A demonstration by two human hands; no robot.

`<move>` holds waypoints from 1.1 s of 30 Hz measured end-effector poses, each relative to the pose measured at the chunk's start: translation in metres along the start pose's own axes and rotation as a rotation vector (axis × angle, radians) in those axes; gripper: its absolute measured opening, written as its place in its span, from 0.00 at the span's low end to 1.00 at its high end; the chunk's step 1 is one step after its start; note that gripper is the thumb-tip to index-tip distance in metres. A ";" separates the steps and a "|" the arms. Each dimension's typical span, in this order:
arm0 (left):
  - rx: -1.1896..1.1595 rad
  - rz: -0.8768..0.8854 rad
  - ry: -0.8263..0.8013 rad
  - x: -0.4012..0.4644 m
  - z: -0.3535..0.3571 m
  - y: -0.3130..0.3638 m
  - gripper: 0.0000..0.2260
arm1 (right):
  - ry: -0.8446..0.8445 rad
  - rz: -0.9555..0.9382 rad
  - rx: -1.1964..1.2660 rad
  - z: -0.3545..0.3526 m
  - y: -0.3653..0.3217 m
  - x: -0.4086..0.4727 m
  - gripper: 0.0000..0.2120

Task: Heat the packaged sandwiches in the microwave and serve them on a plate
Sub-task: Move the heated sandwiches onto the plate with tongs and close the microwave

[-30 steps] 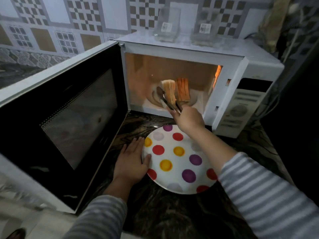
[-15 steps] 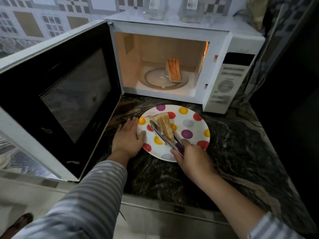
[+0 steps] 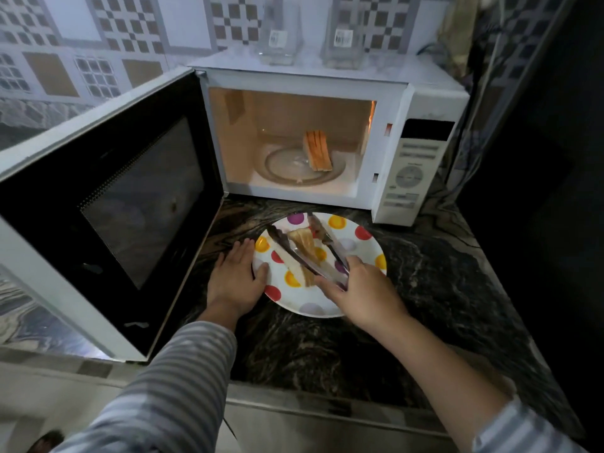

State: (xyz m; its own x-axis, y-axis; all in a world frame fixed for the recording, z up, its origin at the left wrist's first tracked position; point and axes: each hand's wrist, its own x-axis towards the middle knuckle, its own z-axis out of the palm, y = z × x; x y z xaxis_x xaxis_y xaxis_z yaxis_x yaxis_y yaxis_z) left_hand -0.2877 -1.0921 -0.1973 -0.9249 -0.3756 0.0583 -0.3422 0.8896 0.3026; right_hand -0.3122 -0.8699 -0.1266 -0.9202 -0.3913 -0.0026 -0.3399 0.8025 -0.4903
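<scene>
1. Lying on the dotted plate (image 3: 354, 248), one sandwich (image 3: 304, 253) rests near its middle, between the two arms of the tongs (image 3: 305, 253).
2. The right hand (image 3: 361, 289) is closed around the handle end of the tongs; their arms are spread apart, one on each side of the sandwich (I cannot tell if they touch it).
3. The left hand (image 3: 237, 281) lies flat and open on the dark counter (image 3: 441, 289), its thumb on the plate's left rim.
4. The microwave (image 3: 421, 103) stands behind the plate with its door (image 3: 108, 204) wide open.
5. A second sandwich (image 3: 317, 151) stands upright on the glass turntable (image 3: 281, 165) inside.
</scene>
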 end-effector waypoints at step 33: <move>-0.089 0.002 0.099 0.009 0.006 -0.007 0.39 | 0.213 0.341 -0.095 -0.007 -0.036 0.265 0.17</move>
State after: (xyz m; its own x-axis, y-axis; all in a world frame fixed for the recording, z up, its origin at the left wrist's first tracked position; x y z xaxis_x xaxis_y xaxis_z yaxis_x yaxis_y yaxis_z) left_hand -0.2944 -1.0999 -0.2044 -0.9033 -0.4017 0.1508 -0.3205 0.8654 0.3853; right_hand -0.5454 -0.9994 -0.1033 -0.9994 -0.0016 0.0345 -0.0157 0.9120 -0.4100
